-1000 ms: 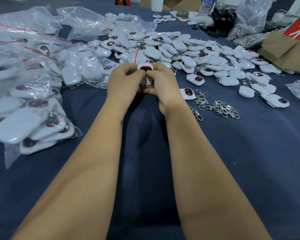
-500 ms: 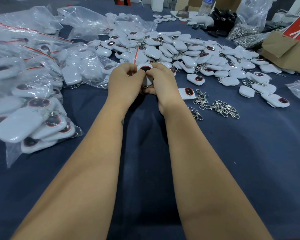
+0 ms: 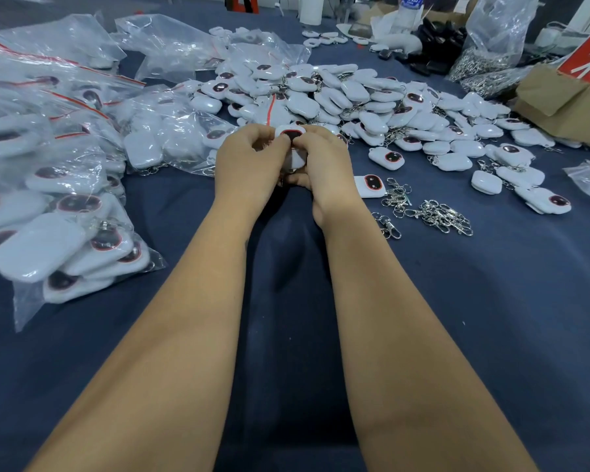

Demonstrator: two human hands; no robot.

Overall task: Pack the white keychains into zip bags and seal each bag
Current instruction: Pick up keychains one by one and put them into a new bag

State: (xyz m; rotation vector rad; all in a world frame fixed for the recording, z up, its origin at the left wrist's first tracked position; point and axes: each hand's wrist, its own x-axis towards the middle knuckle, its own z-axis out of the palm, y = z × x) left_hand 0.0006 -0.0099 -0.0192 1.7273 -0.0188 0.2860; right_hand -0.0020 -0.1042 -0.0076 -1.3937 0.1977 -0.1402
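Head view, surroundings: a dark blue cloth (image 3: 457, 318) covers the table; a heap of loose white keychains (image 3: 338, 93) lies just beyond the hands, thinning out toward the right.
Head view, obstructions: both forearms run up the middle of the frame and hide the cloth beneath them; the knuckles cover most of the held piece.
Head view, small parts: a cluster of metal clasps (image 3: 436, 216) lies right of the right wrist, near a single keychain (image 3: 370, 186) that rests face up.
Head view, containers: filled zip bags (image 3: 65, 233) with red seal strips are piled at left, each holding several white keychains; a cardboard box (image 3: 559, 100) stands at far right.
Left hand (image 3: 249, 165): fingers curled, pinching the held keychain (image 3: 291, 135).
Right hand (image 3: 324, 165): fingers curled on the same keychain from the other side; whether a bag surrounds it cannot be told.
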